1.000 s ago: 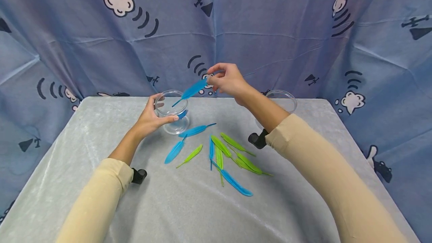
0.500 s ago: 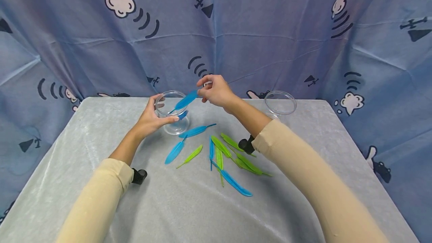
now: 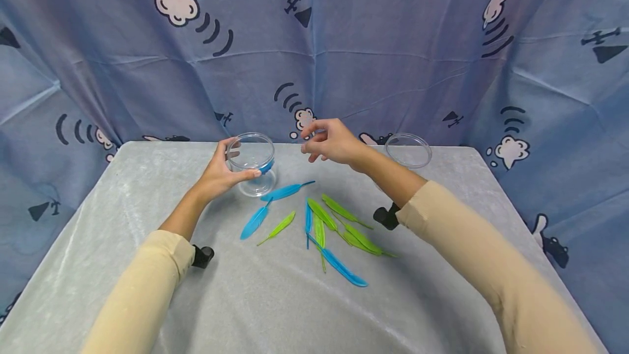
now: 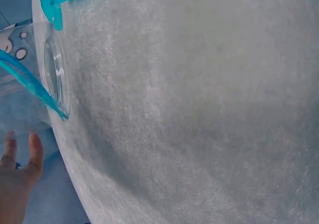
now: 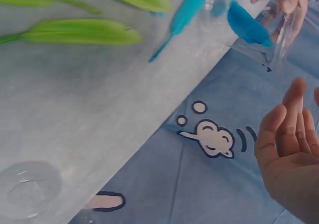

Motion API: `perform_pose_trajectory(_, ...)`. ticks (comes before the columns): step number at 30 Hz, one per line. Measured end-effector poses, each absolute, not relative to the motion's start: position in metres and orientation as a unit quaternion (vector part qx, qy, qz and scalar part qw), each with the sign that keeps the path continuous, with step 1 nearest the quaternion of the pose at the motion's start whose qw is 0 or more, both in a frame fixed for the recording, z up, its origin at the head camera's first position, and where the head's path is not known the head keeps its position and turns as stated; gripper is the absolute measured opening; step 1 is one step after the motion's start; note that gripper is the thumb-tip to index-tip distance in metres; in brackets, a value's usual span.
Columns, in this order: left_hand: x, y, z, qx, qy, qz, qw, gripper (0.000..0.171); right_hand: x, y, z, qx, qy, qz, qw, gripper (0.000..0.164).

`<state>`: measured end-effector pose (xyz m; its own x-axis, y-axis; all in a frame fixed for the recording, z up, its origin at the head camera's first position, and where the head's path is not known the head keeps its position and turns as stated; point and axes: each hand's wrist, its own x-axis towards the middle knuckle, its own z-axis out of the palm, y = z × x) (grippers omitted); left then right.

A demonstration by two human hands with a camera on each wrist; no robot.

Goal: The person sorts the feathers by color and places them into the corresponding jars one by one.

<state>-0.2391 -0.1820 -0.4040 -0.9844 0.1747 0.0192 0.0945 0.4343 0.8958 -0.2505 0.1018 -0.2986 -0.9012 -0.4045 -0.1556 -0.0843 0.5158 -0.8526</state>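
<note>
My left hand (image 3: pixel 216 175) grips a clear jar (image 3: pixel 251 150) near its rim, thumb in front and fingers behind. Inside it a blue feather (image 5: pixel 247 26) shows through the wall in the right wrist view. To the right of the jar my right hand (image 3: pixel 338 142) hovers above the table, fingers loosely bent and holding nothing. Below the jar lie a blue feather (image 3: pixel 282 192), another blue feather (image 3: pixel 254 222) and a small green feather (image 3: pixel 278 227). Toward the middle, several green feathers (image 3: pixel 361 240) and a blue feather (image 3: pixel 339 262) overlap.
A second clear jar (image 3: pixel 409 150) stands at the back right, partly behind my right forearm. Grey cloth (image 3: pixel 255 299) covers the table. A patterned blue curtain (image 3: pixel 373 26) hangs along the back edge.
My right hand moved left to the held jar with a blue feather, let it go there, and drew back to the right. The left hand and jar stayed put.
</note>
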Motion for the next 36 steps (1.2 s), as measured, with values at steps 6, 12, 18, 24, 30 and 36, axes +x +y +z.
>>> perform_pose_trajectory(6,-0.239,-0.182,-0.404,0.075,0.845,0.528,0.042,0.106,-0.238,0.126,-0.309,-0.147,0.857,-0.447,0.211,0.029)
perform_pose_trajectory(12,-0.238,-0.182,-0.404,0.073,0.845,0.528,0.042,0.106,-0.225,0.143,-0.326,-0.149,0.856,-0.439,0.231,0.032)
perform_pose_trajectory(18,-0.237,-0.182,-0.404,0.071,0.846,0.526,0.043,0.106,-0.207,0.152,-0.343,-0.162,0.840,-0.450,0.255,0.031)
perform_pose_trajectory(24,-0.238,-0.182,-0.405,0.078,0.845,0.528,0.042,0.105,-0.192,0.160,-0.358,-0.179,0.818,-0.469,0.282,0.034)
perform_pose_trajectory(30,-0.238,-0.182,-0.404,0.079,0.846,0.525,0.042,0.105,-0.181,0.168,-0.371,-0.183,0.798,-0.486,0.306,0.038)
perform_pose_trajectory(36,-0.237,-0.182,-0.404,0.075,0.847,0.524,0.042,0.106,-0.171,0.173,-0.388,-0.200,0.783,-0.497,0.315,0.036)
